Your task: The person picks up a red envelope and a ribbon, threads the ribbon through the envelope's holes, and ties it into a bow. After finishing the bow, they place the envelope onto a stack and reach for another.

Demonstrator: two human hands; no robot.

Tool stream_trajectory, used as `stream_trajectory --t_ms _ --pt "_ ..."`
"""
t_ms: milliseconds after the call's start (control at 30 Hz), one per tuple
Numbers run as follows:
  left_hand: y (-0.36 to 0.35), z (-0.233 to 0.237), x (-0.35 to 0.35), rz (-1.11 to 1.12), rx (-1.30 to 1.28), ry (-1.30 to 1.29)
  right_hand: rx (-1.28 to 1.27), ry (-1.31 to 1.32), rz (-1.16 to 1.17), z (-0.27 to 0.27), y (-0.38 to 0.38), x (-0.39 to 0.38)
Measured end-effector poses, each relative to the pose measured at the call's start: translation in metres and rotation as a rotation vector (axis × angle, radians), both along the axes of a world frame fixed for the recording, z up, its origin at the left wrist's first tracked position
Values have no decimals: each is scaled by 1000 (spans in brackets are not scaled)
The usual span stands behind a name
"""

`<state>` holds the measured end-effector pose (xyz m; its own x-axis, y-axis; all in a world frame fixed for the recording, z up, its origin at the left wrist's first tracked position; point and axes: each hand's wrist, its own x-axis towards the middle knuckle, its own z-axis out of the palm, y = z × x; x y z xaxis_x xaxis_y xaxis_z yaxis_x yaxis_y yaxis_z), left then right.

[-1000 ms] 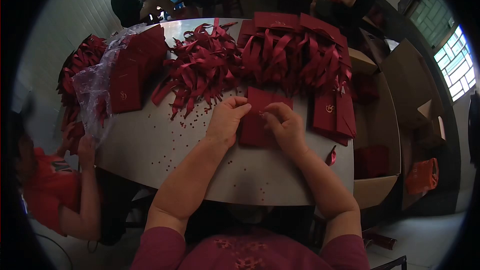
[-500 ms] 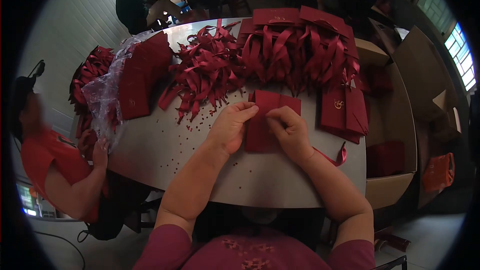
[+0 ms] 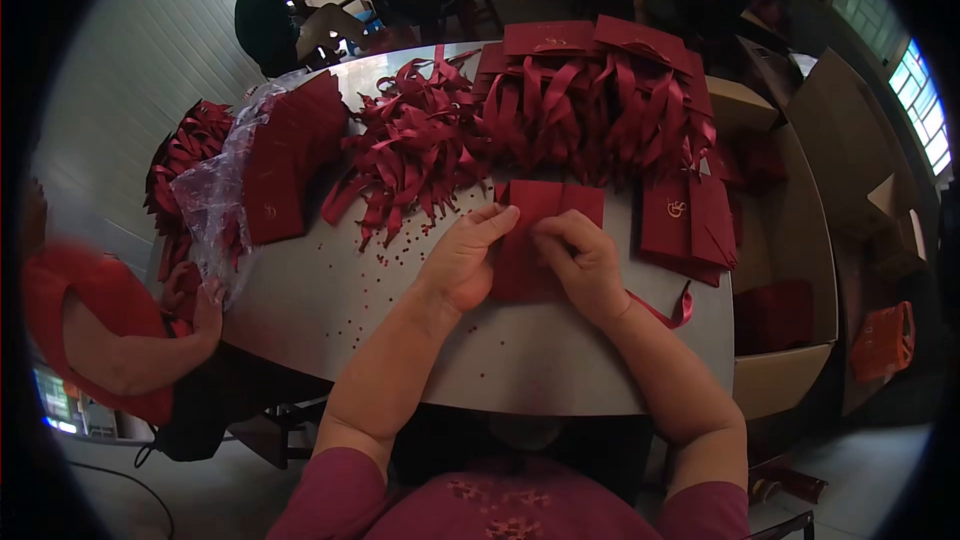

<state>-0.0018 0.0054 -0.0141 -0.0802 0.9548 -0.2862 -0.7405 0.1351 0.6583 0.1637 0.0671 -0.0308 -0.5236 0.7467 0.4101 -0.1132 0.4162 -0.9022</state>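
Observation:
A flat dark red paper bag lies on the grey table in front of me. My left hand pinches its upper left part between thumb and fingers. Over its right part is my right hand, fingers curled and thumb against the index finger; anything between them is too small to make out. A red ribbon sticks out from beneath my right forearm. Beyond the bag are a heap of red ribbons and rows of bags with ribbon handles. More bags with a gold emblem stand at the right.
At the left, a co-worker's hand is at clear plastic wrap beside stacked red bags. Small red dots are scattered on the table. An open cardboard box adjoins the right edge. Two people sit at tables in the background.
The co-worker at the left has leaned, with the head moving mostly out of view. My hands and the bag have barely moved.

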Motion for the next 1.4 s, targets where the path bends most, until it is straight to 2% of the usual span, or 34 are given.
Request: stream_trajectory --t_ms 100,167,267,433,567,667,733,900,967,1000,1033,1067,1100,1133,1167,1233,1267,1300,1367,1400 --pt "-2 5 0 -15 9 -39 -12 -1 2 6 -1 0" --pt "-3 8 2 -31 20 -47 -231 96 46 7 -3 0" --pt "-6 5 7 -16 48 -44 -331 195 44 19 -8 1" --pt "-8 -3 8 -58 103 -121 -297 133 42 16 -5 5" --pt "-5 -4 11 -77 132 -74 -331 123 39 20 -5 9" --pt "-6 -5 19 51 132 -52 -279 49 -17 24 -6 10" --pt "-7 -6 20 69 128 91 -266 46 -22 21 -5 10" --pt "-6 -10 24 105 130 176 -213 38 -39 16 -3 8" --pt "-5 -11 25 121 131 206 -12 -30 -114 6 2 7" --pt "-6 -16 26 176 185 486 -11 -28 -111 8 2 7" --pt "-7 -19 27 233 238 769 162 -61 -154 10 2 8" --pt "-7 -22 29 240 240 774 335 -92 -195 12 3 7" --pt "-7 -23 31 275 265 925 338 -84 -187 13 3 8" --pt "-7 -24 33 309 287 1077 480 -262 -239 14 2 10" --pt "-8 -23 34 317 286 1085 621 -441 -293 15 1 12" --pt "-8 -19 37 290 374 1301 583 -457 -288 18 -1 15" --pt "-6 -20 36 297 373 1306 542 -485 -289 20 -1 17" --pt "-4 -21 36 265 376 1231 545 -479 -285 23 1 18" --pt "-1 -21 32 239 377 1159 275 -220 -207 29 4 19" --pt "1 -19 29 186 343 1035 274 -218 -200 30 5 20"
